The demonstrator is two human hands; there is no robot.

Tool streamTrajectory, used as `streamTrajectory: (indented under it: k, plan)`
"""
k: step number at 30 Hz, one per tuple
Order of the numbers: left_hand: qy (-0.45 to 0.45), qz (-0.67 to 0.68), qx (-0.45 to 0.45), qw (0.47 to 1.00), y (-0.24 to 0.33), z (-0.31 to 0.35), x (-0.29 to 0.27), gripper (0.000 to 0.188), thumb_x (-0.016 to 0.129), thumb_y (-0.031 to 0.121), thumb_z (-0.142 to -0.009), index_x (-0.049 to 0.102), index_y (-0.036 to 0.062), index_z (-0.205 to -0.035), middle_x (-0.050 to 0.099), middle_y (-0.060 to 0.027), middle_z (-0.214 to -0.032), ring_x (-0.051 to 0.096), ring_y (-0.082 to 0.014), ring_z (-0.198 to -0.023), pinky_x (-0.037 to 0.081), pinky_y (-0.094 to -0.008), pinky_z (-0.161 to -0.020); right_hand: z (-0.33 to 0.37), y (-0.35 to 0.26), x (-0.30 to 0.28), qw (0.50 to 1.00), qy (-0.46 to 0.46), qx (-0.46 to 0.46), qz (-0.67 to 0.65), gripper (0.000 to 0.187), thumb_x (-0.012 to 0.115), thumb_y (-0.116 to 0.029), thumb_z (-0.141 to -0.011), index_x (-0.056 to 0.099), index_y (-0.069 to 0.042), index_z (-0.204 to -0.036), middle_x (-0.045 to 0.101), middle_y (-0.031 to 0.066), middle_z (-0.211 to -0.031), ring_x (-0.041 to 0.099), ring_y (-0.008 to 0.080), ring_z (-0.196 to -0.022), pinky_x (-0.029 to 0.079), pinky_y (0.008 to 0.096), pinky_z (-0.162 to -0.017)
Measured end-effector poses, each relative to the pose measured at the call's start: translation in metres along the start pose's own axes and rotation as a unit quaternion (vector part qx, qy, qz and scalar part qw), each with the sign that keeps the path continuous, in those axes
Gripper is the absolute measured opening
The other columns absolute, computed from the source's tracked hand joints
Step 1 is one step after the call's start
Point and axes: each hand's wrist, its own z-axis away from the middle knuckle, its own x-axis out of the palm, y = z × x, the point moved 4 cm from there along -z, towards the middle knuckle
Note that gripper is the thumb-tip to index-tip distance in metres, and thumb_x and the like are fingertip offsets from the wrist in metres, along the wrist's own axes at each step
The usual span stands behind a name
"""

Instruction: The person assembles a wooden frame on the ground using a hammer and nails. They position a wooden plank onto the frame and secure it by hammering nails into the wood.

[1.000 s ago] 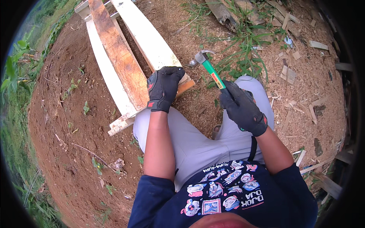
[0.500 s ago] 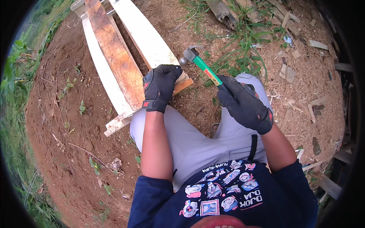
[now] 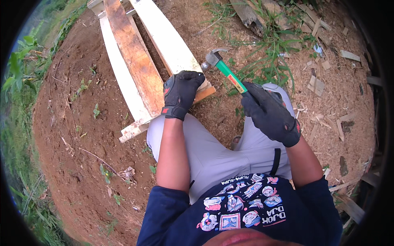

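Observation:
My right hand (image 3: 271,113), in a black glove, is wrapped round the dark grip of a claw hammer (image 3: 232,76) with a green handle and a grey metal head. The hammer head hangs in the air just right of my left hand (image 3: 183,93), apart from it. Also gloved in black, my left hand is closed in a pinch at the near end of a pale board (image 3: 170,43). A tiny bright spot shows at its fingertips; what they hold is too small to make out. The board belongs to a wooden frame with a reddish-brown plank (image 3: 133,53) along its middle.
A pale crosspiece (image 3: 133,131) sticks out by my left knee. Brown soil (image 3: 74,135) lies to the left, and sawdust with wood scraps (image 3: 316,85) to the right. Grass (image 3: 266,53) and a weathered log (image 3: 247,18) are at the far side. Timber pieces (image 3: 351,205) lie at the right edge.
The whole view has shifted a little, so the scene sits farther right. Both hands and the hammer keep nearly the same places relative to the boards.

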Motion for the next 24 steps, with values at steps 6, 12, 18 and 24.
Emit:
streamTrajectory:
  k: [6,12,18,24]
  plan:
    - [-0.008,0.008,-0.011,1.0,-0.001,-0.001,-0.001,0.04,0.074,0.046,-0.09,0.086,0.0128,-0.108,0.082,-0.0098,-0.103,0.076,-0.0261,-0.095,0.055,-0.0382,-0.087,-0.004,0.0,-0.003,1.0,0.004,-0.024,0.002,0.04,0.061,-0.024,-0.108,0.059,-0.002,-0.141,0.07,0.014,-0.095,0.071,0.03,-0.086,0.055,0.0419,-0.078]
    - [-0.003,-0.004,0.005,1.0,0.006,0.002,-0.002,0.036,0.072,0.044,-0.093,0.085,0.0125,-0.106,0.081,-0.0131,-0.099,0.077,-0.0301,-0.093,0.057,-0.0408,-0.084,-0.007,-0.009,-0.011,0.996,-0.009,-0.054,0.064,0.038,0.06,-0.023,-0.107,0.06,-0.004,-0.141,0.071,0.0153,-0.096,0.071,0.0325,-0.085,0.056,0.0447,-0.077]
    - [-0.01,-0.009,-0.006,1.0,0.002,0.0,0.0,0.042,0.074,0.047,-0.089,0.085,0.0109,-0.108,0.082,-0.0103,-0.098,0.076,-0.0256,-0.091,0.055,-0.0389,-0.085,-0.01,-0.011,-0.012,0.987,-0.013,-0.108,0.12,0.039,0.057,-0.024,-0.108,0.06,-0.005,-0.141,0.073,0.0196,-0.101,0.071,0.0401,-0.088,0.056,0.0504,-0.079]
    - [-0.01,-0.006,-0.02,1.0,0.0,0.0,0.001,0.041,0.074,0.046,-0.089,0.085,0.0112,-0.108,0.082,-0.0087,-0.1,0.076,-0.0244,-0.093,0.054,-0.0384,-0.086,-0.011,-0.013,-0.009,0.986,-0.017,-0.116,0.119,0.039,0.059,-0.023,-0.106,0.059,-0.004,-0.141,0.073,0.0195,-0.099,0.07,0.0408,-0.086,0.056,0.0508,-0.078]
